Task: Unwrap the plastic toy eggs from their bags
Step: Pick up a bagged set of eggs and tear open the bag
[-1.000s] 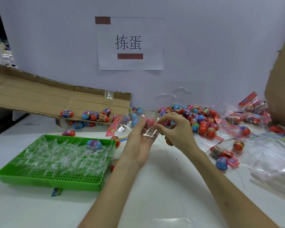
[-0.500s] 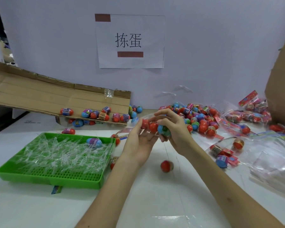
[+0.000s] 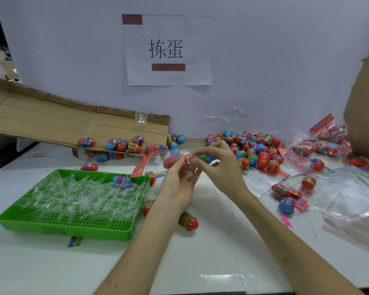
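Observation:
My left hand (image 3: pixel 178 184) holds a clear plastic bag (image 3: pixel 158 156) above the table's middle, with a red and pink egg (image 3: pixel 170 162) inside it against my fingertips. My right hand (image 3: pixel 218 167) pinches a green and blue egg (image 3: pixel 205 157) at the bag's right end. A loose red egg (image 3: pixel 189 221) lies on the table below my left wrist. A heap of loose eggs (image 3: pixel 256 152) sits behind my right hand.
A green tray (image 3: pixel 73 227) full of clear plastic strips stands at the left, one blue egg on top. A cardboard flap (image 3: pixel 51 124) with several eggs lies behind it. Bagged eggs (image 3: pixel 320 145) and empty clear bags (image 3: pixel 354 201) cover the right side.
A red egg dropped out of the bag onto the table and rolled nearer to me. Both hands stay together on the bag, and the right one now pinches a green and blue egg.

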Action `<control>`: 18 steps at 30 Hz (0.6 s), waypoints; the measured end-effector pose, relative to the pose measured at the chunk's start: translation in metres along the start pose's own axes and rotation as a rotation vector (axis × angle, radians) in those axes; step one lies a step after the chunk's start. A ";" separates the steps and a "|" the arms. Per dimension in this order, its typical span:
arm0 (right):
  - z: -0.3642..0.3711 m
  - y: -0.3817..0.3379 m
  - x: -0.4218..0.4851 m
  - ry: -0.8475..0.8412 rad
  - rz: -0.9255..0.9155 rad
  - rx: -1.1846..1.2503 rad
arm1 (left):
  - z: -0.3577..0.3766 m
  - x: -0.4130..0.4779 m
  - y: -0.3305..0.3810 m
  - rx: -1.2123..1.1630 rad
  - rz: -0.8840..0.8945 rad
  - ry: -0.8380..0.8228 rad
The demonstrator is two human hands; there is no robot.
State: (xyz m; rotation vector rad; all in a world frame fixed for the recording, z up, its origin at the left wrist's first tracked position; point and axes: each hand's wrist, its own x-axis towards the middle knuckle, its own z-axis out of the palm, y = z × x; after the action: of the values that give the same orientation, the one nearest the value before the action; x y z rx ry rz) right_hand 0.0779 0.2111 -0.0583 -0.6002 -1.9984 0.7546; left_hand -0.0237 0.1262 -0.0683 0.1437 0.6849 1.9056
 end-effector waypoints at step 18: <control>0.004 -0.006 -0.004 0.003 -0.132 -0.117 | 0.004 -0.004 0.001 0.071 -0.013 -0.005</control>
State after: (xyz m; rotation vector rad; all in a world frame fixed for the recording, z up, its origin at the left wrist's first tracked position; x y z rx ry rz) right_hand 0.0759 0.2037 -0.0581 -0.5305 -2.0681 0.5598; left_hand -0.0217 0.1243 -0.0635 0.1881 0.7485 1.8686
